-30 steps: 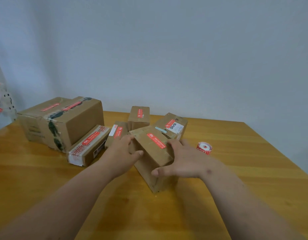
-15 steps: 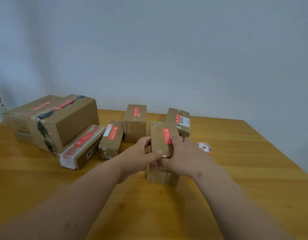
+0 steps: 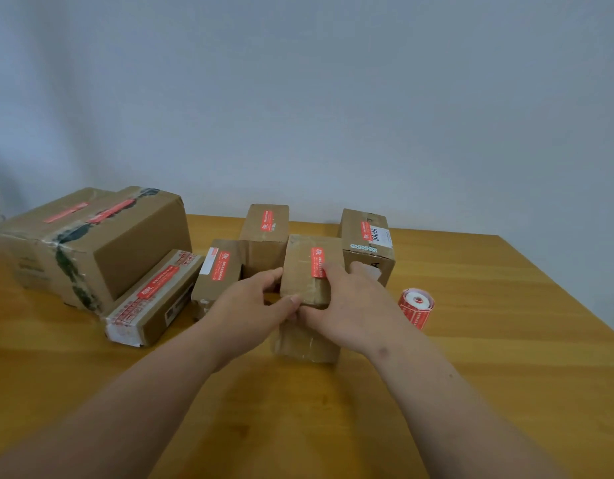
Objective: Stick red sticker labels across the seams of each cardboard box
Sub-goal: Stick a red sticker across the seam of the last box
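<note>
Upright, the taped brown box (image 3: 300, 267) wears a red sticker (image 3: 317, 261); both hands' fingers (image 3: 333, 271) clasp it.

box (image 3: 303, 271) turned from skewed to square-on, standing upright on table (image 3: 505, 340) | left hand (image 3: 253, 305) and right hand (image 3: 353, 305) moved onto its near top edge (red sticker (image 3: 317, 262) now running away from camera)

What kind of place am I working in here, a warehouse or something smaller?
Probably something smaller: a plain room used as a makeshift packing spot. A wooden table stands against a bare wall, holding several sealed cardboard boxes and a roll of red sticker labels. No shelving or conveyors show.
</note>
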A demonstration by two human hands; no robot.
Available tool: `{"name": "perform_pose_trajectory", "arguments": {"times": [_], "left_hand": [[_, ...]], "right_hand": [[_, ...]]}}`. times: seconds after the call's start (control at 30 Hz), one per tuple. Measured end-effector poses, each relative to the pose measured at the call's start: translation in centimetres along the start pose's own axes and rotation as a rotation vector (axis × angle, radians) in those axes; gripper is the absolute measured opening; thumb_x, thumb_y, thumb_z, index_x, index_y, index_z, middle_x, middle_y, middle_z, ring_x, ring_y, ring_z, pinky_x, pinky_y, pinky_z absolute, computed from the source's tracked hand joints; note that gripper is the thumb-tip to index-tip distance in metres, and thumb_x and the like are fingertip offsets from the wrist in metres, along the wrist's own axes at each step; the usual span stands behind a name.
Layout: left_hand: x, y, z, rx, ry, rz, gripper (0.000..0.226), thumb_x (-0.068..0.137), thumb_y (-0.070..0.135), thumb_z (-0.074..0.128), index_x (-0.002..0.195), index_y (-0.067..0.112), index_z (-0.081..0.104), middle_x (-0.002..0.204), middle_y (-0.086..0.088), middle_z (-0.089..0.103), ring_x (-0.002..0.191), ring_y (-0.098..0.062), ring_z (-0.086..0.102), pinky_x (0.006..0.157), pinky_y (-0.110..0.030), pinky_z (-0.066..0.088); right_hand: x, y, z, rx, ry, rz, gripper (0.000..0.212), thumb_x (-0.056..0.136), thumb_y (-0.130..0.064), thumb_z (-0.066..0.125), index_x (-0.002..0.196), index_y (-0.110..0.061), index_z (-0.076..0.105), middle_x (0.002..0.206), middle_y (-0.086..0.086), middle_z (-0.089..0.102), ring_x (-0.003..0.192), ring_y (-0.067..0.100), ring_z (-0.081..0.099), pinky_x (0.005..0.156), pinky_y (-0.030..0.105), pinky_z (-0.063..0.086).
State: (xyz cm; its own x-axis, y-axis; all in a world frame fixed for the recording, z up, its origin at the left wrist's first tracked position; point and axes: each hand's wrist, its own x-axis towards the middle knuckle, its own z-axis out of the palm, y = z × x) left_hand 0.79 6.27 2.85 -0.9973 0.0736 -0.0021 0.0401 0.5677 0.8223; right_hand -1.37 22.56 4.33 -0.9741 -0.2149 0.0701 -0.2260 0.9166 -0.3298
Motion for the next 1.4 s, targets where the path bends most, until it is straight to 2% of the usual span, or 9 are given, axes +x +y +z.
{"name": "perform_pose_trajectory", "arguments": {"times": [0.27,0.37,0.5,0.6,0.77,0.87,1.0,1.13,1.4], "left_hand": [[2.1,-0.3,0.5,0.001,0.018,-0.016,0.058,0.097,0.028,0.056,0.149,0.034,0.032,0.129,0.015,0.056,0.099,-0.003,0.055,0.083,-0.023,0.052],[3.2,-0.4,1.3,0.047,0.112,-0.015,0.052,0.096,0.027,0.058,0.144,0.027,0.04,0.108,0.015,0.061,0.086,-0.002,0.056,0.066,-0.016,0.046],[3.5,-0.9,2.1,-0.088,0.113,-0.074,0.054,0.097,0.021,0.056,0.145,0.027,0.032,0.092,0.005,0.068,0.084,-0.009,0.066,0.072,-0.028,0.055],[3.5,-1.0,2.1,-0.302,0.049,-0.119,0.06,0.098,0.014,0.053,0.148,0.032,0.026,0.109,0.009,0.069,0.104,-0.008,0.062,0.096,-0.035,0.05],[3.7,-0.9,1.6,-0.475,-0.119,-0.167,0.08,0.097,0.006,0.052,0.152,0.043,0.007,0.149,0.013,0.041,0.135,-0.016,0.041,0.108,-0.043,0.04],[3.9,-1.5,1.1,-0.356,-0.084,-0.136,0.079,0.098,0.015,0.055,0.154,0.041,0.005,0.156,0.013,0.03,0.138,-0.017,0.037,0.112,-0.04,0.035],[3.2,-2.9,0.1,-0.024,0.105,-0.053,0.069,0.095,0.021,0.059,0.152,0.034,0.023,0.147,0.009,0.044,0.122,-0.011,0.049,0.09,-0.024,0.044],[2.1,-4.2,-2.1,0.291,0.305,-0.034,0.054,0.092,0.023,0.06,0.143,0.028,0.042,0.135,0.005,0.052,0.117,-0.014,0.052,0.096,-0.037,0.051],[-1.8,-7.4,-6.6,0.692,0.428,-0.234,0.063,0.084,0.033,0.059,0.144,0.032,0.036,0.151,0.002,0.032,0.139,-0.024,0.026,0.115,-0.05,0.021]], "right_hand": [[2.6,1.2,1.6,0.0,0.016,0.042,0.087,0.078,-0.074,0.053,0.147,-0.037,0.018,0.122,0.003,0.044,0.111,0.024,0.053,0.089,0.04,0.052],[3.2,1.4,2.1,-0.036,0.14,0.101,0.077,0.081,-0.067,0.058,0.143,-0.033,0.027,0.137,0.006,0.036,0.122,0.03,0.047,0.094,0.044,0.049],[2.6,0.6,2.7,-0.037,0.344,0.016,0.056,0.084,-0.046,0.066,0.131,-0.027,0.042,0.127,0.004,0.033,0.109,0.027,0.05,0.083,0.036,0.048],[2.6,-0.1,3.3,0.012,0.369,-0.011,0.043,0.091,-0.035,0.061,0.128,-0.023,0.043,0.119,0.003,0.035,0.096,0.026,0.056,0.071,0.035,0.051],[4.3,-0.1,3.6,0.219,0.297,0.058,0.041,0.095,-0.021,0.054,0.133,-0.015,0.041,0.134,0.007,0.038,0.112,0.029,0.054,0.089,0.037,0.047],[4.7,0.1,4.1,0.212,0.184,0.038,0.046,0.094,-0.016,0.051,0.139,-0.013,0.042,0.144,0.005,0.037,0.126,0.025,0.048,0.1,0.033,0.042],[4.3,-0.3,5.1,0.151,0.086,0.009,0.039,0.093,-0.02,0.053,0.131,-0.017,0.051,0.132,0.003,0.05,0.119,0.023,0.053,0.098,0.034,0.045],[3.9,-1.7,5.9,0.099,0.007,-0.05,0.035,0.094,-0.025,0.052,0.128,-0.019,0.055,0.127,0.001,0.054,0.116,0.02,0.054,0.096,0.032,0.046],[2.8,-5.6,7.2,0.021,-0.082,-0.191,0.032,0.095,-0.028,0.052,0.126,-0.022,0.056,0.124,0.0,0.053,0.113,0.021,0.054,0.094,0.035,0.048]]}}
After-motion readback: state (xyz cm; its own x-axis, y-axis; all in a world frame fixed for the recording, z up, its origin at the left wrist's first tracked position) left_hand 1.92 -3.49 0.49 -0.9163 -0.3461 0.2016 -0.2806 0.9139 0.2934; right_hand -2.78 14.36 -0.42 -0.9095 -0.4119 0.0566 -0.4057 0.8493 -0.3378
